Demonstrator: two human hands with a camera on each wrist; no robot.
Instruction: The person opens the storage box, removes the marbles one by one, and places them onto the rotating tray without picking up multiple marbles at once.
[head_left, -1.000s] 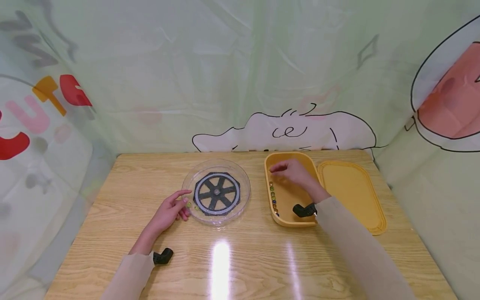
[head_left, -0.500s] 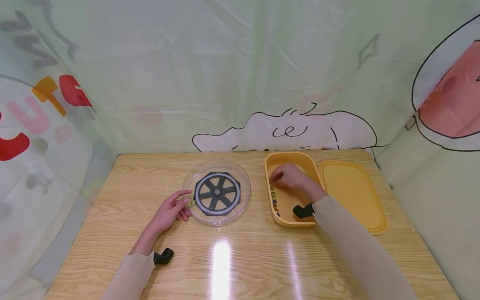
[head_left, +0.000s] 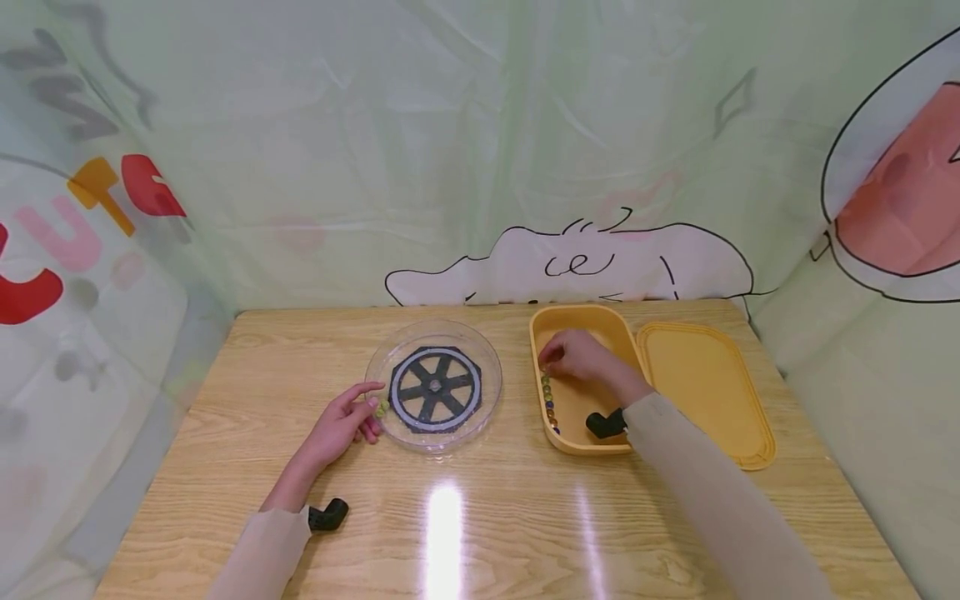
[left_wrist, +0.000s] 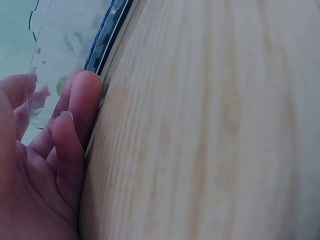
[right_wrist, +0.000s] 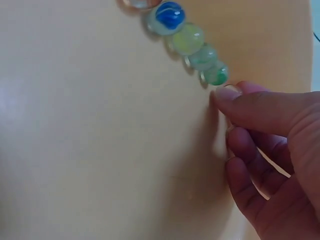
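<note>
Inside the yellow-orange box [head_left: 637, 350], my right hand [head_left: 576, 355] reaches to the far end of a row of coloured glass marbles [head_left: 550, 403] along the left wall. Its thumb and fingertips pinch at the end marble, mostly hidden by them; a green marble [right_wrist: 218, 74] lies right at the thumb tip in the right wrist view. My left hand [head_left: 339, 425] holds the left rim of a round clear dish [head_left: 491, 400], some fingers low against its outer side. Green-yellow marbles [head_left: 382, 408] lie in the dish beside that hand, and a black spoked wheel shape [head_left: 435, 386] shows at its middle.
A flat yellow-orange lid [head_left: 705, 392] lies on the wooden table [head_left: 300, 350], right of the box. Printed fabric sheets [head_left: 450, 150] stand behind and at both sides. A black wrist device [head_left: 327, 515] sits at each sleeve.
My right hand has come down and nearer, its fingers closing over the far end marble. In the dish the green-yellow marbles have drawn together. The left hand stays at the rim.
</note>
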